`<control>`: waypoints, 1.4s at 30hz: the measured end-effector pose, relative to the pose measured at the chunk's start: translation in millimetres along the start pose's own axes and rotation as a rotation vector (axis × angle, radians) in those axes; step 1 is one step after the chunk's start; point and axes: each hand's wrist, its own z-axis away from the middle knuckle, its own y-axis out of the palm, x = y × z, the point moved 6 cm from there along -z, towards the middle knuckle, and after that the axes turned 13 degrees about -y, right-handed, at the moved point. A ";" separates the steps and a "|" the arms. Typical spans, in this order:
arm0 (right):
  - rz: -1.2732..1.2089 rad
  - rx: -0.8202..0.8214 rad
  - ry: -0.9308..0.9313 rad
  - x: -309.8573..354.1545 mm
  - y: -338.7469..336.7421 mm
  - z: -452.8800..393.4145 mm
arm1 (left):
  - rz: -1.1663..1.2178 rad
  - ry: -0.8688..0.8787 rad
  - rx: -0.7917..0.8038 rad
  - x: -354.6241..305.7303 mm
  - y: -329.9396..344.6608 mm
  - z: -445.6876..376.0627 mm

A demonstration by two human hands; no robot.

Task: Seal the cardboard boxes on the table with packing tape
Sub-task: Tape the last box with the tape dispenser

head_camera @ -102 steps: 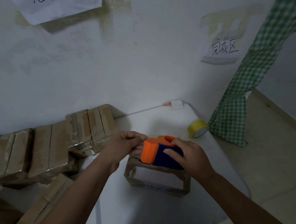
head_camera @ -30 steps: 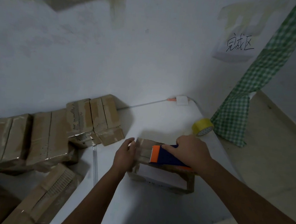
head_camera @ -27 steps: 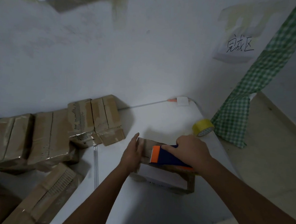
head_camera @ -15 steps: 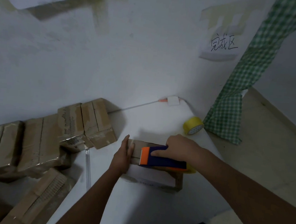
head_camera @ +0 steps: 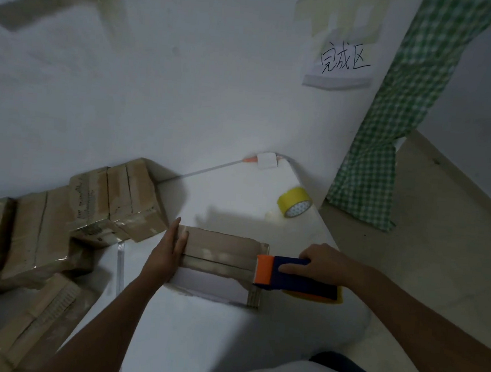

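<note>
A small cardboard box [head_camera: 219,252] lies on the white table [head_camera: 227,338], with a glossy strip of tape along its top seam. My left hand [head_camera: 168,248] presses flat with straight fingers on the box's left end. My right hand [head_camera: 324,264] grips the orange and blue tape dispenser [head_camera: 287,273], which sits at the box's right end, its orange head on the top edge. A yellow tape roll shows under the dispenser's right end.
Several taped cardboard boxes [head_camera: 115,197] are piled along the wall at the left and down to the lower left. A spare yellow tape roll [head_camera: 294,202] lies near the table's far right corner. A green checked cloth [head_camera: 388,114] hangs at the right.
My right hand has drawn the dispenser rightward along the box's top, from the left part to the right end, leaving tape behind. My left hand stays pressed on the left end.
</note>
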 end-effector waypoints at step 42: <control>-0.092 -0.094 0.040 -14.2 52.4 0.0 | -0.620 0.279 -0.298 -75.2 90.1 90.1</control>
